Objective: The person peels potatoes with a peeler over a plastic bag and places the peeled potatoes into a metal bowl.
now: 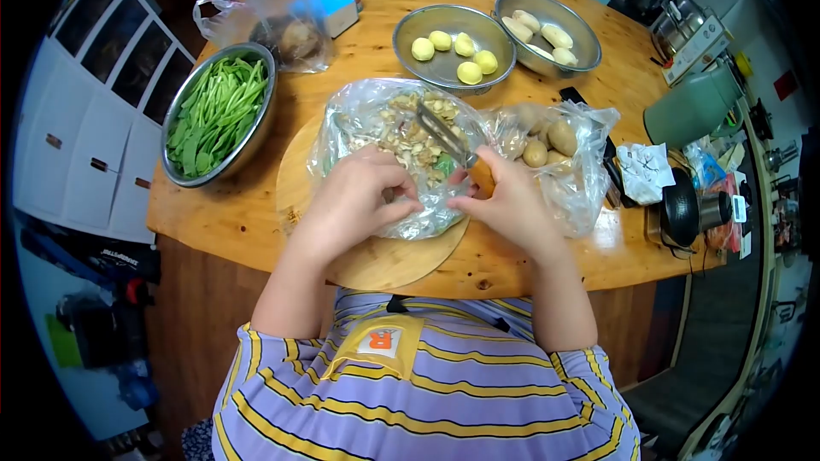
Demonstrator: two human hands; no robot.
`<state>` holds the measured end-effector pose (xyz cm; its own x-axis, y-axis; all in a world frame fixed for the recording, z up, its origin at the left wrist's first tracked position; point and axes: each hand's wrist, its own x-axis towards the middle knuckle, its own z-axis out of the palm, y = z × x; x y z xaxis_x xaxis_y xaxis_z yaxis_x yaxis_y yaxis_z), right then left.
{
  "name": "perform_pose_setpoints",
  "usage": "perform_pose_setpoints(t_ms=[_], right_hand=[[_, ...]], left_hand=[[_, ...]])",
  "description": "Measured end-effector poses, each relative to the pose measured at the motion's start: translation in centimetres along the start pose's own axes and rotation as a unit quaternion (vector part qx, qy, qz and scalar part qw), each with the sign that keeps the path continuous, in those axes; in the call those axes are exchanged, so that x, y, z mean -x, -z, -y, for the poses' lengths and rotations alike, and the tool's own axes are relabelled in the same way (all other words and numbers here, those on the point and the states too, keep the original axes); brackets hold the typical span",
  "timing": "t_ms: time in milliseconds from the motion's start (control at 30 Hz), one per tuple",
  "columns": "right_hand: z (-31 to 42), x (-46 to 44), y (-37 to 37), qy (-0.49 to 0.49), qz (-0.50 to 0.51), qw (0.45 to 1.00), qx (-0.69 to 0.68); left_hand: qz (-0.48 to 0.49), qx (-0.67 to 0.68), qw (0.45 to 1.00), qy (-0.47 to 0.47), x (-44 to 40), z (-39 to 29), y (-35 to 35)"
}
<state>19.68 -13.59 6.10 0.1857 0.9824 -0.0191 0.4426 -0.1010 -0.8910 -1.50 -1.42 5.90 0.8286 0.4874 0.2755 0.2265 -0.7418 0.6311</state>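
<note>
My right hand (512, 201) is closed around the handle of a peeler (444, 135), whose metal blade points up and left over a clear plastic bag (342, 111). The bag lies open on a round wooden board (389, 269) and holds potato peelings (427, 107). At the bag's near side is my left hand (363, 196), its fingers curled in a pinch. What the fingertips hold, if anything, cannot be made out. Unpeeled potatoes (547, 143) sit in another clear bag (581, 192) to the right of my right hand.
Farther back, a metal bowl (410, 64) holds several yellow peeled potatoes; another bowl (589, 47) holds pale oval ones. Leafy greens fill a bowl (254, 132) at left. A plastic bag (273, 0) and blue box (337, 10) stand behind. A green jug (692, 107) and dark pan (681, 209) are right.
</note>
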Motion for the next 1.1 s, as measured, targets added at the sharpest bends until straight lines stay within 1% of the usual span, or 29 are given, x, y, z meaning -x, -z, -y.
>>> perform_pose_setpoints(t_ms=[33, 67, 167, 200, 300, 367, 400, 500, 533, 567, 633, 667, 700, 767, 800, 900, 933, 1033, 1067, 1100], right_hand=[[-0.2, -0.1, 0.0, 0.000, 0.014, 0.999, 0.037], [-0.7, -0.1, -0.2, 0.008, -0.003, 1.000, 0.023], [-1.2, 0.5, 0.8, -0.010, 0.015, 0.999, -0.030], [-1.6, 0.6, 1.1, -0.013, 0.002, 0.999, -0.042], [-3.3, 0.8, 2.3, -0.017, -0.045, 0.997, -0.062], [-4.4, 0.9, 3.4, -0.013, -0.088, 0.994, -0.059], [-3.8, 1.3, 4.2, -0.015, -0.121, 0.992, -0.032], [-5.1, 2.2, 6.2, -0.089, -0.189, 0.978, 0.005], [-5.5, 2.5, 6.6, -0.063, -0.222, 0.970, 0.075], [-6.2, 2.5, 6.7, -0.064, -0.238, 0.965, 0.089], [-7.5, 1.8, 6.7, -0.064, -0.270, 0.954, 0.112], [-7.6, 1.6, 6.7, -0.098, -0.263, 0.949, 0.146], [-8.2, 1.4, 6.6, -0.098, -0.266, 0.942, 0.177], [-9.2, 0.8, 6.1, -0.097, -0.270, 0.927, 0.240], [-8.8, 0.7, 5.9, -0.103, -0.250, 0.931, 0.246], [-8.3, 0.2, 4.6, -0.114, -0.213, 0.942, 0.234], [-7.3, 0.2, 4.1, -0.101, -0.207, 0.941, 0.248], [-6.9, -0.4, 2.1, -0.074, -0.232, 0.935, 0.258], [-8.3, -0.7, 1.6, -0.051, -0.236, 0.934, 0.263], [-8.1, -0.8, 1.3, -0.056, -0.246, 0.929, 0.272]], left_hand=[[-0.004, -0.004, 1.000, 0.003, 0.0, 0.3, -0.1], [-0.008, -0.008, 1.000, 0.005, -0.1, 0.4, 0.0], [-0.064, 0.074, 0.991, 0.093, -1.2, -0.1, 0.6], [-0.065, 0.021, 0.996, 0.066, -1.6, 0.2, 0.8], [-0.043, -0.004, 0.993, 0.109, -2.2, -1.2, 1.0], [-0.059, 0.026, 0.995, 0.069, -2.1, -1.2, 0.2], [-0.065, 0.043, 0.996, 0.049, -2.1, -1.2, -0.3], [-0.101, 0.023, 0.994, 0.032, -2.7, -1.6, -0.6], [-0.142, 0.053, 0.988, 0.040, -3.3, -2.2, -0.9], [-0.125, 0.099, 0.981, 0.115, -3.6, -2.5, -0.9], [-0.087, 0.181, 0.944, 0.260, -4.1, -2.7, -0.7], [-0.126, 0.130, 0.959, 0.219, -4.4, -2.6, -1.1], [-0.121, 0.059, 0.975, 0.177, -4.6, -2.4, -1.3], [-0.113, -0.084, 0.986, 0.090, -4.7, -1.8, -1.3], [-0.107, -0.052, 0.989, 0.084, -4.5, -2.0, -1.4], [-0.123, -0.128, 0.983, -0.037, -3.8, -1.9, -1.4], [-0.117, -0.127, 0.985, -0.022, -3.5, -2.1, -1.1], [-0.102, -0.108, 0.989, 0.023, -3.1, -2.2, -0.4], [-0.101, -0.092, 0.990, 0.037, -3.1, -1.7, -0.2], [-0.101, -0.078, 0.990, 0.051, -3.2, -1.4, 0.0]])
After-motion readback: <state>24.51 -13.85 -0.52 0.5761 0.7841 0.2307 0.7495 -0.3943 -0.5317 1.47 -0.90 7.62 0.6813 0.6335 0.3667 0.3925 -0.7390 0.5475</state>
